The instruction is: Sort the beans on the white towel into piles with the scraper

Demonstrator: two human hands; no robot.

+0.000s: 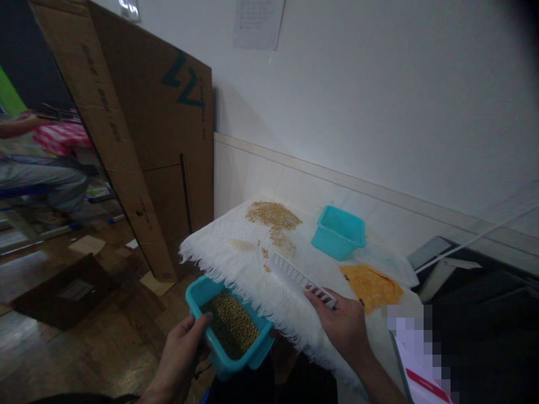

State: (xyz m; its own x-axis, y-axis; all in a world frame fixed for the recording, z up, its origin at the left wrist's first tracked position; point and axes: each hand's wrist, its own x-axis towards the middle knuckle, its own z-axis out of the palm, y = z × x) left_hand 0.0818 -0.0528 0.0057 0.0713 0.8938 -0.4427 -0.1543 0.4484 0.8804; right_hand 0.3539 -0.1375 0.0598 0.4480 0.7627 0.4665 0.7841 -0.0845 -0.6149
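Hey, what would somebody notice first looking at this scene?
The left hand holds a teal bin of beans at the near edge of the white towel, while the right hand grips a white slotted strip lying on it. A loose bean pile sits at the towel's far side, with a second teal bin to its right.

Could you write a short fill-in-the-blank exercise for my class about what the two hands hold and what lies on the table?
1. The tub of beans is held beside the table edge by the ____ hand.
2. The right hand grips a slotted strip that rests on a ____ fringed cloth.
3. The second tub, standing on the table, is ____.

Missing words: left; white; empty.
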